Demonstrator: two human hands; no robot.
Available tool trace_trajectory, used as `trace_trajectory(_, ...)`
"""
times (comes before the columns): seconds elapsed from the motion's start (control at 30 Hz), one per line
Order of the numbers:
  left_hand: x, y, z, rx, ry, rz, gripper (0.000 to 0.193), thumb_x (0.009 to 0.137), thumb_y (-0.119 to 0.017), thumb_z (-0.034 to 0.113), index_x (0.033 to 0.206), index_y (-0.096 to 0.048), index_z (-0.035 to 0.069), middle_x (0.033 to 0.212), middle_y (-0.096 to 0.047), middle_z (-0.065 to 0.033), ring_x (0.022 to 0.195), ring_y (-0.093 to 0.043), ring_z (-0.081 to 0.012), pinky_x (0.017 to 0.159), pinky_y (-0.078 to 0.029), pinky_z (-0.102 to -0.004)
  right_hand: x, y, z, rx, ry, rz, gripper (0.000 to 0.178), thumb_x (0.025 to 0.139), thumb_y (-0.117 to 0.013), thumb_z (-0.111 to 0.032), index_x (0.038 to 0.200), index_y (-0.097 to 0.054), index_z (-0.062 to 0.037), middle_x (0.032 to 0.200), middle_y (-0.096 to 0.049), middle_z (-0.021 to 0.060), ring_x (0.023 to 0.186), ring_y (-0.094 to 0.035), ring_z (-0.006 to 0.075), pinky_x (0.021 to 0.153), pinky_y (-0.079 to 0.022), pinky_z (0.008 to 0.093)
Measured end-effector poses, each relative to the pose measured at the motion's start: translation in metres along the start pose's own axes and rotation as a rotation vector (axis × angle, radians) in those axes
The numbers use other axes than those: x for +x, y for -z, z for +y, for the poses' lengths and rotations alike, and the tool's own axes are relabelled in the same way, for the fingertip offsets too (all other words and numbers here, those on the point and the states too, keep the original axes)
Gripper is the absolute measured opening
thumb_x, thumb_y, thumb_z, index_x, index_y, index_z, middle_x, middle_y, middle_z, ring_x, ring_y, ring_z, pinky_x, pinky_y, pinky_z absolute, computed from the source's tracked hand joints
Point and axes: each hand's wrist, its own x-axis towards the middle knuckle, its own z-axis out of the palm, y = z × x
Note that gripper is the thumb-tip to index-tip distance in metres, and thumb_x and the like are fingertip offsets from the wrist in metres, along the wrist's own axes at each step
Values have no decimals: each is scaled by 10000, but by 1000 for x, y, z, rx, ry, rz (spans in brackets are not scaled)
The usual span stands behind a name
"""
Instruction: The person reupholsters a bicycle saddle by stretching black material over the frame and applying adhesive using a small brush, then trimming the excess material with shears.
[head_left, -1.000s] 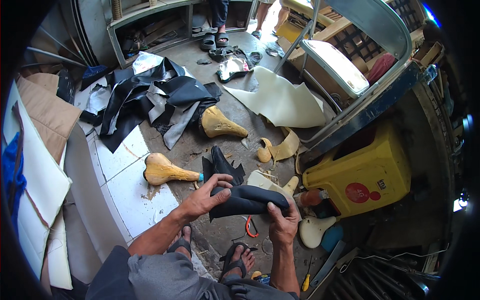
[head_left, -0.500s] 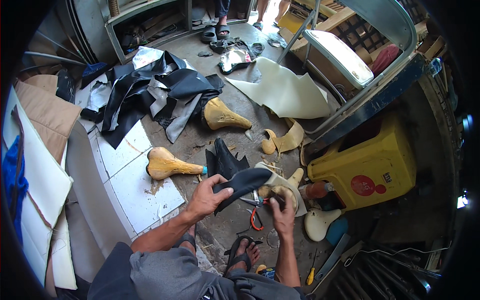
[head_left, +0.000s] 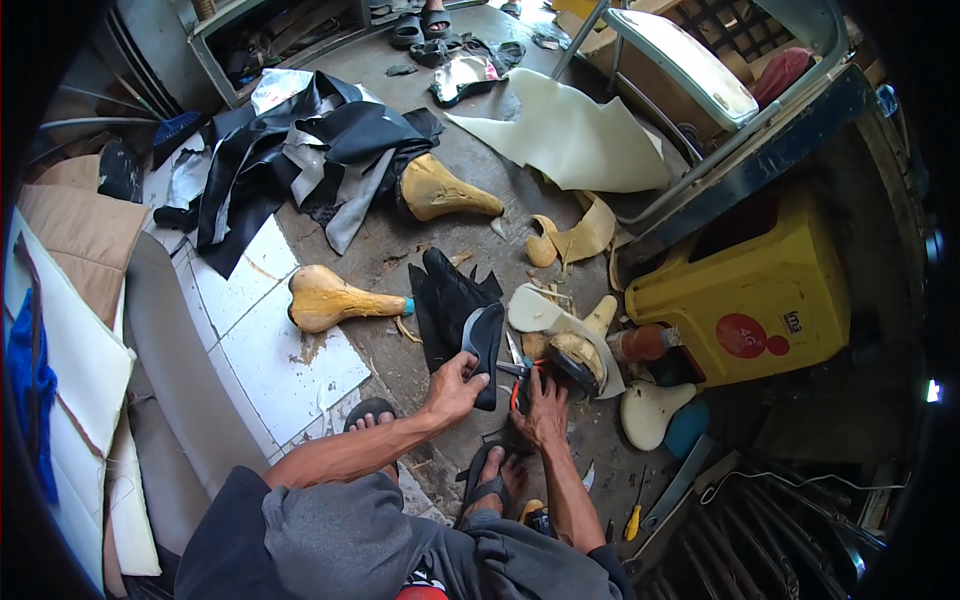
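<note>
My left hand (head_left: 455,385) grips a black bicycle saddle (head_left: 485,340) and holds it on edge above the floor. My right hand (head_left: 541,410) is lower, just to the right, with its fingers closed around orange-handled scissors (head_left: 516,385) on the ground. Behind the saddle a black leather piece (head_left: 443,300) lies spread on the concrete. A bare saddle shell with tan foam (head_left: 577,358) sits right of my right hand on a pale foam scrap (head_left: 535,310).
Two yellow foam saddles (head_left: 330,300) (head_left: 440,190) lie on the floor, with a heap of black and grey leather (head_left: 300,150) beyond. A yellow plastic box (head_left: 750,300), a white saddle (head_left: 650,410), a cream foam sheet (head_left: 580,140) and a screwdriver (head_left: 633,520) are to the right. My sandalled feet (head_left: 490,480) are below.
My right hand let go of the black saddle and dropped to the scissors on the floor. My left hand turned the saddle up on its edge and keeps hold of it.
</note>
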Motion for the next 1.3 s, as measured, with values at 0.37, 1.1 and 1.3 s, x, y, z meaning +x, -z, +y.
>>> trace_trajectory(0.37,-5,-1,38,-494,126,-152,253,984,-660,119,1136,-566,-59,935,-644,-71,828,-630,-116,746,-541,-260,-26,34,-43,1272,129,-141,628,909,-656,-39,1504,-457,-21,1487,-509,137,1344,-502,232,1086,-437,351)
trace_trajectory(1.1,-3,48,86,370,-178,-707,548,848,-726,282,1341,-621,68,1117,-717,-216,1049,-694,-327,904,-522,-409,-37,97,-64,890,-32,260,254,1004,-665,-228,1051,-726,14,779,-672,90,742,-609,127,693,-501,307)
trace_trajectory(1.3,-3,46,50,35,30,-767,541,860,-737,263,1328,-628,13,1063,-705,-85,945,-623,-169,872,-493,-327,-33,95,-61,1073,-156,113,314,999,-690,-292,1096,-736,3,839,-706,14,783,-580,70,693,-494,266)
